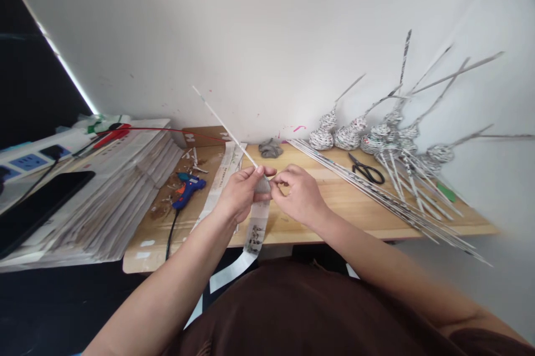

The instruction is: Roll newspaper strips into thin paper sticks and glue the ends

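Fingers of a person's left hand clamp a newspaper strip that hangs past the surface's front edge, a thin paper stick slanting up from the grip; the right hand's fingers pinch the strip's edge. Beyond, a blue glue gun lies left, black scissors right.

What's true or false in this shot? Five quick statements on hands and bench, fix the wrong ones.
1. The left hand holds a thin white stick. True.
2. The right hand grips the scissors. False: they lie on the wooden table.
3. The black phone lies on the paper stack. True.
4. The glue gun is right of the scissors. False: left of them.
5. A printed paper strip hangs below the hands. True.
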Tool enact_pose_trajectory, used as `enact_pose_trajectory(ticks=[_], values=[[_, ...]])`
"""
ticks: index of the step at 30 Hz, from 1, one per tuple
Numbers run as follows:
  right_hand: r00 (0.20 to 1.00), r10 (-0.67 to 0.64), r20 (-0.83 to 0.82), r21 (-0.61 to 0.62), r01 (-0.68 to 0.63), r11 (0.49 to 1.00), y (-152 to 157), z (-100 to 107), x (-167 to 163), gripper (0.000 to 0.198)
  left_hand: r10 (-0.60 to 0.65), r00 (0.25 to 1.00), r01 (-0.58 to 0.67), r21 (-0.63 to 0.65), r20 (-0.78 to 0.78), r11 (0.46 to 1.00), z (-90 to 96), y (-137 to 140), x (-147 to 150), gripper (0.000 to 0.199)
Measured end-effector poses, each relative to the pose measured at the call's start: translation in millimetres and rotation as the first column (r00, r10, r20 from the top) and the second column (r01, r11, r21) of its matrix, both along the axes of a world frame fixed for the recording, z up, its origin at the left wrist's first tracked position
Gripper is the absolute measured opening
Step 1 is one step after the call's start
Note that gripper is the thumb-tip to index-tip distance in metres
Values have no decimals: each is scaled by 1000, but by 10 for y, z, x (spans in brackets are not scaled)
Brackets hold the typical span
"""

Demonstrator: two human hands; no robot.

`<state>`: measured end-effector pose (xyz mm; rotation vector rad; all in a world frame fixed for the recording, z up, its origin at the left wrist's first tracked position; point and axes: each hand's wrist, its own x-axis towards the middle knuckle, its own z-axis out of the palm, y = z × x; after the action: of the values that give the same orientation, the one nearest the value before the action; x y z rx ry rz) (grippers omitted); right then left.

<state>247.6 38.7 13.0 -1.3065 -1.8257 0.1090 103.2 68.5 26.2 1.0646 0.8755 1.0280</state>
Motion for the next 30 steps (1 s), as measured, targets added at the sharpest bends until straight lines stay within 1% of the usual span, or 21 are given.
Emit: enact_pose_trajectory(ticks=[2,3,5,6,8,10,11,13,14,15,16,18,22,25,30], values=[[991,-36,132,9,35,999,-19,4,8,15,4,1000,-4,-19,-3,1000,-34,7,15,30],[981,-31,193,-12,34,999,-25,23,31,16,5,1000,-5,-30,-3,1000,-50,11,16,30],[968,30,251,-104,-4,995,-18,98,116,20,13,1000,-13,-49,-9,999,-72,17,3,29],[971,72,228,-158,-36,987,-1,150,172,24,11,1000,-12,-56,-18,998,-77,15,-9,28],[988,132,78,-232,-111,966,61,264,284,31,-26,999,23,-62,-45,998,-75,-1,-34,27],[977,184,-106,-261,-206,943,146,353,357,31,-125,989,120,-63,-79,991,-67,-36,-46,29],[956,227,-187,-300,-276,913,190,377,370,34,-181,979,175,-64,-94,982,-65,-58,-45,31],[887,299,-353,-386,-428,817,265,378,354,38,-272,955,265,-70,-120,962,-69,-105,-29,33],[847,313,-430,-407,-491,770,293,360,331,40,-301,945,294,-74,-128,953,-76,-127,-16,33],[810,312,-496,-413,-537,736,314,336,305,40,-316,939,307,-79,-135,948,-86,-148,-4,33],[782,300,-546,-407,-561,720,328,308,280,39,-316,938,307,-84,-139,948,-97,-165,7,33],[749,265,-608,-389,-572,722,338,262,242,37,-293,944,283,-90,-149,955,-119,-193,22,32],[718,210,-664,-391,-572,721,325,239,220,35,-272,946,262,-78,-176,962,-138,-233,21,31],[713,185,-676,-394,-562,728,320,251,210,34,-293,937,286,-64,-189,956,-137,-263,12,32],[716,127,-686,-397,-515,760,328,228,164,36,-299,936,296,-49,-185,954,-156,-305,-6,33]])
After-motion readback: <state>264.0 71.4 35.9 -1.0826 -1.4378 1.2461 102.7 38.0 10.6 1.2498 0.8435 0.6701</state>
